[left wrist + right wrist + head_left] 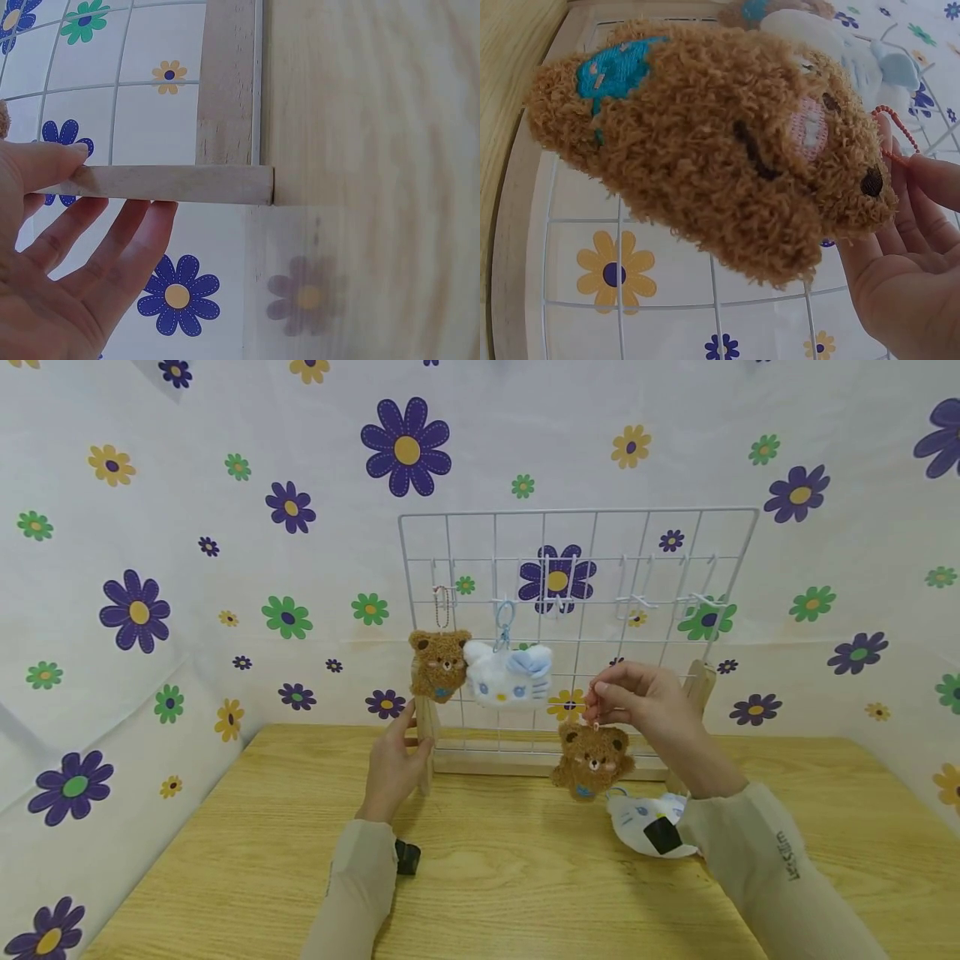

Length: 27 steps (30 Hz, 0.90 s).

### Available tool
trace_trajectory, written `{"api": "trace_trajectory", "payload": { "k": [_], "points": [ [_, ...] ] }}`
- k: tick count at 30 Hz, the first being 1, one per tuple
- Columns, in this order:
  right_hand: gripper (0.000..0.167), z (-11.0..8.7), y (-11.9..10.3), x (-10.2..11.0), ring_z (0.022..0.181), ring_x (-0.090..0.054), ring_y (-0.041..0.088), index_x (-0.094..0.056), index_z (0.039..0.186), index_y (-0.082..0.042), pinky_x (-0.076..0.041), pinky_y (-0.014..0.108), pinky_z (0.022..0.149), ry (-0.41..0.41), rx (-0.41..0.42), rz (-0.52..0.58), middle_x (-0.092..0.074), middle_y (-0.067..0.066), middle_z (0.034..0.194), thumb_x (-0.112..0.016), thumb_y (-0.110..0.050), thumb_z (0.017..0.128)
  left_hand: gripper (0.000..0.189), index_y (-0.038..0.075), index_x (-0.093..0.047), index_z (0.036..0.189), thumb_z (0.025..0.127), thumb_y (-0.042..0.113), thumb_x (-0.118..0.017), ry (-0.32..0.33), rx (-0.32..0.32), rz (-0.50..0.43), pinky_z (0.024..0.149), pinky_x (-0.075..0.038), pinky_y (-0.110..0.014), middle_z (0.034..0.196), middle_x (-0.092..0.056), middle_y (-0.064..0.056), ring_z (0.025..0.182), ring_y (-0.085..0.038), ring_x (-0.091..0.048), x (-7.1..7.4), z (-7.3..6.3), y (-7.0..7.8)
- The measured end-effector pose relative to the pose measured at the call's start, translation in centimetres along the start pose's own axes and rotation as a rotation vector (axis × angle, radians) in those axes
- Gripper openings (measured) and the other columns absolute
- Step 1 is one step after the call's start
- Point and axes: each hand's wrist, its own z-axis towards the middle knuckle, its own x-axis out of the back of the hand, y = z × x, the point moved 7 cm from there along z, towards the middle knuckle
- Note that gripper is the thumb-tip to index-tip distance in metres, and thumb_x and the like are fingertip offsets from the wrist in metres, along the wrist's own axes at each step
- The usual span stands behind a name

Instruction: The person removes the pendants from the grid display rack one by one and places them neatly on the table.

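Observation:
A brown bear plush keychain (pixel 592 762) hangs in front of the wire grid rack (pixel 517 752). My right hand (pixel 651 700) pinches its red bead chain (pixel 900 129) between thumb and fingers. In the right wrist view the bear's fuzzy body hides part of the grid. My left hand (pixel 393 768) grips the wooden stand (pixel 180 184) at the rack's left side, thumb on one face and fingertips on the other. Another bear keychain (pixel 441 667) hangs from the rack by a ball chain. Beside it a white cat-head plush (pixel 510 675) hangs on a blue ring.
A second white cat-head plush (pixel 637 827) lies on the wooden table (pixel 510 893) below my right wrist, partly covered by the sleeve and a black wrist device. Several white hooks (pixel 633 602) line the upper grid. Behind stands a flower-patterned cloth (pixel 322 568).

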Motion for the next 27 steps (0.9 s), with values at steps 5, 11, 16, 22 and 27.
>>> {"api": "trace_trajectory", "payload": {
  "k": [5,11,16,22,27],
  "points": [
    [0.013,-0.3,0.6,-0.2,0.081,-0.071,0.017,-0.064,0.103,0.004,-0.061,0.031,0.078,-0.001,-0.045,-0.022,-0.070,0.006,0.091,-0.054,-0.004,0.105,0.065,-0.002,-0.044,0.151,0.091,-0.005,-0.070,-0.001,0.005,-0.003,0.072,-0.063,-0.046,0.130,-0.061,-0.030,0.091,-0.042,-0.071,0.0,0.0,0.0],
    [0.013,-0.6,1.1,-0.4,0.081,-0.070,0.018,-0.064,0.104,0.000,-0.062,0.034,0.078,-0.004,-0.076,-0.046,-0.069,0.009,0.092,-0.052,-0.005,0.106,0.064,-0.002,-0.045,0.150,0.091,-0.005,-0.070,0.000,0.005,-0.005,0.072,-0.063,-0.046,0.130,-0.061,-0.030,0.091,-0.042,-0.071,0.1,0.0,0.0],
    [0.015,-0.7,1.3,-0.6,0.080,-0.071,0.019,-0.061,0.106,0.008,-0.062,0.035,0.077,-0.023,-0.065,-0.050,-0.069,0.011,0.092,-0.051,-0.003,0.106,0.065,-0.002,-0.044,0.151,0.092,-0.005,-0.070,-0.003,0.007,-0.011,0.073,-0.063,-0.046,0.130,-0.061,-0.030,0.092,-0.042,-0.071,0.1,0.0,0.0],
    [0.016,-0.8,1.9,-0.7,0.078,-0.070,0.017,-0.058,0.108,0.013,-0.062,0.034,0.075,-0.028,-0.077,-0.035,-0.069,0.007,0.090,-0.050,-0.001,0.105,0.064,-0.003,-0.044,0.151,0.092,-0.004,-0.070,-0.003,0.005,-0.006,0.072,-0.063,-0.046,0.131,-0.060,-0.030,0.091,-0.042,-0.071,0.0,0.0,-0.1],
    [0.015,-0.9,2.2,-0.7,0.077,-0.070,0.017,-0.058,0.107,0.013,-0.062,0.033,0.073,-0.027,-0.082,-0.021,-0.069,0.006,0.089,-0.050,0.000,0.105,0.064,-0.003,-0.044,0.150,0.092,-0.003,-0.070,-0.004,0.004,-0.004,0.072,-0.063,-0.046,0.129,-0.061,-0.030,0.090,-0.042,-0.071,0.0,0.0,-0.1]
  ]
}}
